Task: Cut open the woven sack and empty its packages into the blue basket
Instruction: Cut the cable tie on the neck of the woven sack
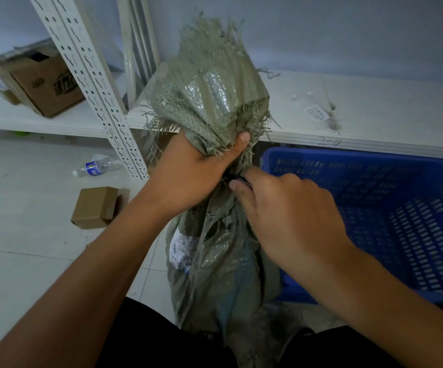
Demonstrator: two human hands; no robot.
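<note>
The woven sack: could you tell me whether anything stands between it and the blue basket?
Nothing visible does. The woven sack stands right beside the blue basket, whose open top shows no cover. The left hand grips its bunched neck; the right hand works just below.

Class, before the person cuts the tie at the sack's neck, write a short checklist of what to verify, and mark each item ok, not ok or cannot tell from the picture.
1. Left hand grips the sack above the tie: ok.
2. Right hand is at the neck: ok.
3. Cutting tool in right hand: cannot tell, only something dark shows at the fingertips.
4. Blue basket stands beside the sack, open: ok.
5. Left thumb clear of the cut: cannot tell.
6. Sack upright on the floor: ok.
</note>
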